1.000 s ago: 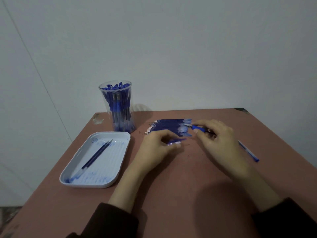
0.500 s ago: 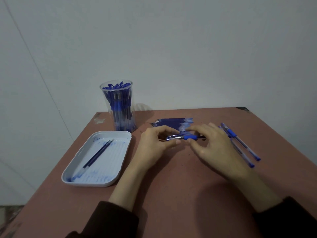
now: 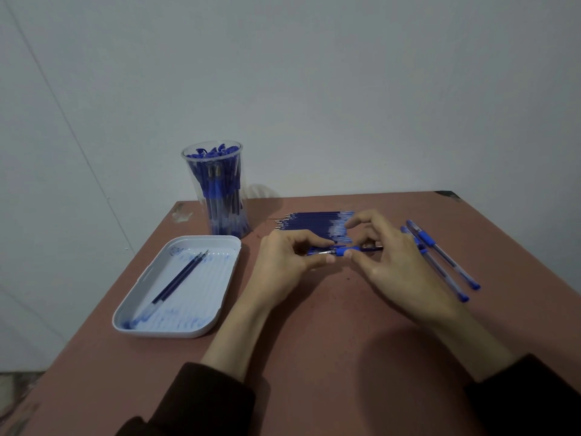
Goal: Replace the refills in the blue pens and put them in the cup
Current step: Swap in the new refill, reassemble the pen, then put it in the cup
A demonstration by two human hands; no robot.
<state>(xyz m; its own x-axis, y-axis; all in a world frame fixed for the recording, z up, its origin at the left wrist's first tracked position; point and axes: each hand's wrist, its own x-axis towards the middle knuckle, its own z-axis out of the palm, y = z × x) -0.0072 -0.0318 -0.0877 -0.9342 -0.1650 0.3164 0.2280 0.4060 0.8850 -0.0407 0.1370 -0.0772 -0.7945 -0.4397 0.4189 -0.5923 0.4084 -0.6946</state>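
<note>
Both hands meet over the middle of the brown table [image 3: 330,341]. My left hand [image 3: 283,265] pinches the tip end of a blue pen [image 3: 345,250], and my right hand [image 3: 396,262] grips its blue grip section and barrel. Just behind them lies a row of several blue refills [image 3: 311,223]. A clear cup [image 3: 217,190] packed with blue pens stands at the back left. Two more blue pens [image 3: 446,259] lie to the right of my right hand.
A white tray [image 3: 220,297] at the left holds two used refills [image 3: 179,280] and ink smears. The table's left edge runs close beside the tray. A grey wall rises behind the table.
My right hand brought the pen from the refill row toward my left hand, and both now hold it. The two pens at the right have come into full view.
</note>
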